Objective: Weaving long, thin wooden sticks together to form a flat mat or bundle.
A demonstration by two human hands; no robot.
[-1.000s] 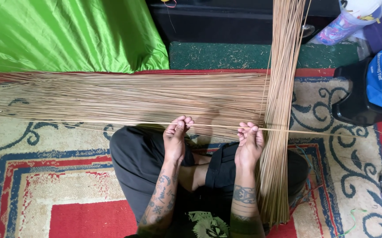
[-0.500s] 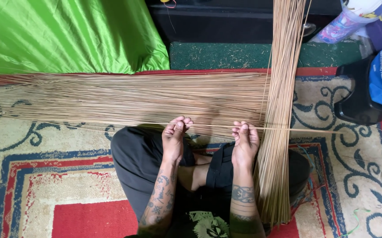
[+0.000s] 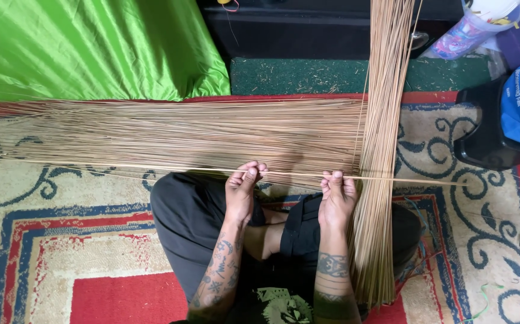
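Both hands (image 3: 245, 186) (image 3: 338, 192) pinch one thin straw-coloured stick (image 3: 152, 167)

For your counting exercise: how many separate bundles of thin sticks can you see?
2: a flat bundle lying sideways across the carpet, and an upright bundle beside the right hand.

A patterned carpet (image 3: 62, 240) in cream, blue and red covered the floor. Directly on it lay a wide spread of thin tan sticks (image 3: 182, 135), running left to right. A second bundle of sticks (image 3: 380, 150) crossed its right end, running top to bottom. A green cloth (image 3: 92, 48) lay along the carpet's far edge, and a black bin (image 3: 482, 141) stood at the right.
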